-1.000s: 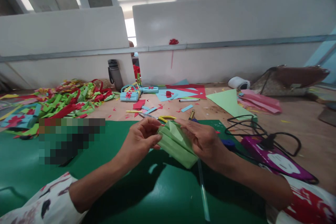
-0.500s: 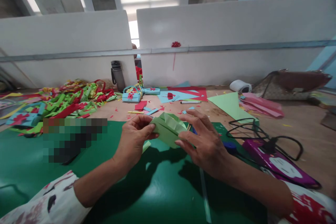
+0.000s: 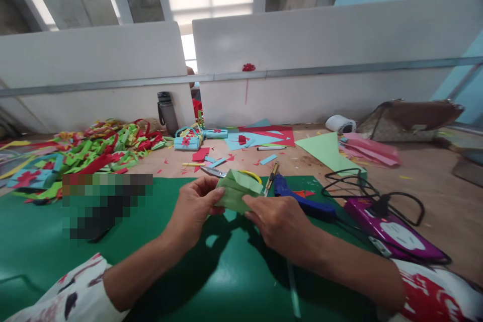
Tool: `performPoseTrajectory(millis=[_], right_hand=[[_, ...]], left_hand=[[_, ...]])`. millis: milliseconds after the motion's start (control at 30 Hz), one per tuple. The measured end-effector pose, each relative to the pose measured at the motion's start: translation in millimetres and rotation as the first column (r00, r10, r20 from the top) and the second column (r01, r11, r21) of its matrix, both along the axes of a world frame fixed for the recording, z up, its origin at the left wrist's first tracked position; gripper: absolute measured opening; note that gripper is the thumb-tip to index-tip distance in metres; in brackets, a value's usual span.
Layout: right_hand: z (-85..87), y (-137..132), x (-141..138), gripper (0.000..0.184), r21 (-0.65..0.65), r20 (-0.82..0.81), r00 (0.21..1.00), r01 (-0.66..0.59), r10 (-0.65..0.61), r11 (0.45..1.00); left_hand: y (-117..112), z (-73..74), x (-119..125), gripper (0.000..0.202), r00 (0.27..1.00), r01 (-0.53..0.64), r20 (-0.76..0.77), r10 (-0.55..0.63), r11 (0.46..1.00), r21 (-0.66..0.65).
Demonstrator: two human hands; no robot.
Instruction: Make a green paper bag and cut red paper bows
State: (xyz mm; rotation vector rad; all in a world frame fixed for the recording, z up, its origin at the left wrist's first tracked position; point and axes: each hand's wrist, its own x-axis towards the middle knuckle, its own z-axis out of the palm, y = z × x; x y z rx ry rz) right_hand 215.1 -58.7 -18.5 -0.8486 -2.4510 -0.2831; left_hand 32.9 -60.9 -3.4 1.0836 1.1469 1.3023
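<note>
A folded piece of light green paper (image 3: 237, 192) is held up over the green mat (image 3: 181, 287). My left hand (image 3: 198, 206) pinches its left edge between thumb and fingers. At the lower right corner, my right hand (image 3: 277, 221) grips it with thumb and index finger. Just behind the paper lie scissors (image 3: 214, 171) with yellow handles, partly covered by it. Beyond my right hand are a box cutter (image 3: 271, 179) and a blue glue gun (image 3: 304, 201). A clear glue stick (image 3: 293, 287) lies on the mat below my right forearm.
Colourful paper strips (image 3: 101, 146) are heaped at the left beside blue paper bags (image 3: 187, 141). A dark bottle (image 3: 167, 113) stands by the white partition (image 3: 324, 35). At the right are a purple power strip (image 3: 396, 231), black cables, pink paper (image 3: 372, 149) and a handbag (image 3: 407, 121).
My right hand has moved down and left, from the paper's upper right side to its lower corner. The scissors, box cutter and glue gun show more fully now. The view has shifted slightly.
</note>
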Motion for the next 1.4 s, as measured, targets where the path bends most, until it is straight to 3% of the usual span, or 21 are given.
performPoseTrajectory(millis=[200,400,567,733,933,1067,1167,1267,1400], right_hand=[[9.6,5.8,1.9,0.034,0.013,-0.112,0.987,0.115,-0.113,0.993],[16.3,10.8,1.0,0.027,0.052,-0.223,0.974,0.042,-0.029,0.998],[13.0,13.9,2.3,0.023,0.091,-0.21,0.976,-0.037,0.055,0.995],[16.2,12.0,0.9,0.012,0.072,-0.216,0.976,-0.024,0.039,0.997],[14.7,4.6,-5.9,0.014,0.071,-0.176,0.984,0.006,0.007,0.997],[11.9,2.3,-9.4,0.02,0.0,-0.207,0.977,-0.048,0.047,0.999],[13.0,0.8,-9.2,0.017,-0.042,-0.296,0.948,-0.134,0.116,0.99],[15.2,-2.4,-8.5,0.011,-0.05,-0.366,0.906,-0.245,0.21,0.968],[16.0,-7.3,-8.6,0.012,-0.149,-0.429,0.867,-0.344,0.252,0.927]], left_hand=[[-2.5,-2.9,-2.9,0.019,0.996,0.019,-0.092,-0.012,0.997,0.076],[-5.2,-5.8,0.4,0.014,0.983,0.063,-0.183,-0.033,0.985,0.162],[-4.3,-9.0,0.8,0.011,0.958,0.118,-0.282,-0.042,0.959,0.257],[-5.8,-12.5,1.1,0.009,0.934,0.132,-0.358,-0.007,0.936,0.326],[-9.5,-14.5,2.4,0.01,0.937,0.147,-0.348,-0.027,0.936,0.321],[-11.8,-10.6,-0.4,0.012,0.957,0.225,-0.24,-0.161,0.937,0.267],[-9.7,-8.5,-5.0,0.035,0.934,0.356,-0.058,-0.351,0.912,0.204],[-4.2,-13.4,-9.3,0.057,0.831,0.524,0.13,-0.54,0.84,0.143],[4.0,-28.7,-11.2,0.06,0.654,0.69,0.292,-0.698,0.709,0.145]])
